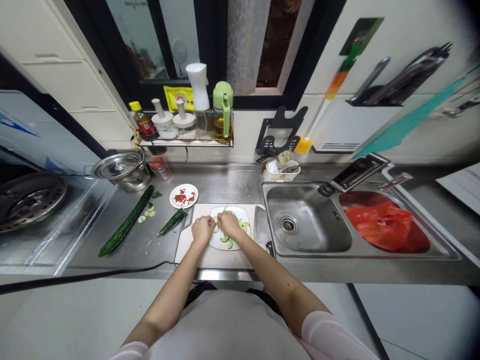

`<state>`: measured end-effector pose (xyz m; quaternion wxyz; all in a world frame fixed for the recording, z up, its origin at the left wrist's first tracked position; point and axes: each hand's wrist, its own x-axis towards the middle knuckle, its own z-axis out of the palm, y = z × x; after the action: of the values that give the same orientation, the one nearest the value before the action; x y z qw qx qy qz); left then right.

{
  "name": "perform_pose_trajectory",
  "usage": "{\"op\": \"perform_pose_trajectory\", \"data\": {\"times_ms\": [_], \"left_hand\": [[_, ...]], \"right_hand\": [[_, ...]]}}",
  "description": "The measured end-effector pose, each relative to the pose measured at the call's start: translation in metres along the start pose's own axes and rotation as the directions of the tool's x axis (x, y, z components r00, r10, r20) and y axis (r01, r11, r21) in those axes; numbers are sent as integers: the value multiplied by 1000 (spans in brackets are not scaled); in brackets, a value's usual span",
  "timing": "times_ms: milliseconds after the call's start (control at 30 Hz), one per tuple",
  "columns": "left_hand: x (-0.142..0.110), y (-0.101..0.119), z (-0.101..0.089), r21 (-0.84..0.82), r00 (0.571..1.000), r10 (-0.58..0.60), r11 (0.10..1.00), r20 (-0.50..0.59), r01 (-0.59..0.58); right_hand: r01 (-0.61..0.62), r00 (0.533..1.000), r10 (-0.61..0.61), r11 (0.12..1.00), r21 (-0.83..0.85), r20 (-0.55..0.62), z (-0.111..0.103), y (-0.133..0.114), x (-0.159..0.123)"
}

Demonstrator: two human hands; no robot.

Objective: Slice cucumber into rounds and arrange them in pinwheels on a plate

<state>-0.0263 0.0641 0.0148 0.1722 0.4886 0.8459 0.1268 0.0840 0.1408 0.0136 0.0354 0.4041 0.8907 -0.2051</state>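
Note:
A white plate (221,242) with cucumber slices (229,243) around its rim lies on a light cutting board (195,258). At the plate's left edge is my left hand (203,229), its fingers bent and pinched together beside some green slices. My right hand (229,225) reaches over the plate's upper middle with its fingertips drawn together, close to the left fingertips. Anything held between the fingers is too small to make out. On the board's right side rests a knife (262,225) with a broad blade and black handle.
Left of the board lie a cut cucumber piece (173,222), a whole cucumber (127,223) and scraps (150,212). A small plate with red bits (183,204) sits behind. A lidded pot (127,172) stands far left. The sink (311,220) and a red bag (378,225) are right.

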Motion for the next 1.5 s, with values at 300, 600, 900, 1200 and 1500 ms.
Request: {"op": "perform_pose_trajectory", "data": {"times_ms": [300, 600, 900, 1200, 1500], "left_hand": [[0, 1, -1, 1, 1000, 3, 1000, 4, -3], [1, 2, -3, 17, 1000, -16, 1000, 26, 16], [3, 6, -7, 51, 996, -51, 998, 69, 47], [3, 8, -8, 74, 995, -57, 996, 81, 51], [2, 9, -8, 99, 996, -49, 994, 72, 41]], "right_hand": [[18, 1000, -18, 1000, -4, -14, 3, 2, 0], [7, 1000, -8, 1000, -12, -17, 1, 3, -2], [-34, 999, 33, 998, -47, -11, -1, 10, -2], [-85, 993, 86, 996, 17, -75, -4, 12, -9], [-150, 951, 190, 973, 173, -246, -11, 22, -28]]}}
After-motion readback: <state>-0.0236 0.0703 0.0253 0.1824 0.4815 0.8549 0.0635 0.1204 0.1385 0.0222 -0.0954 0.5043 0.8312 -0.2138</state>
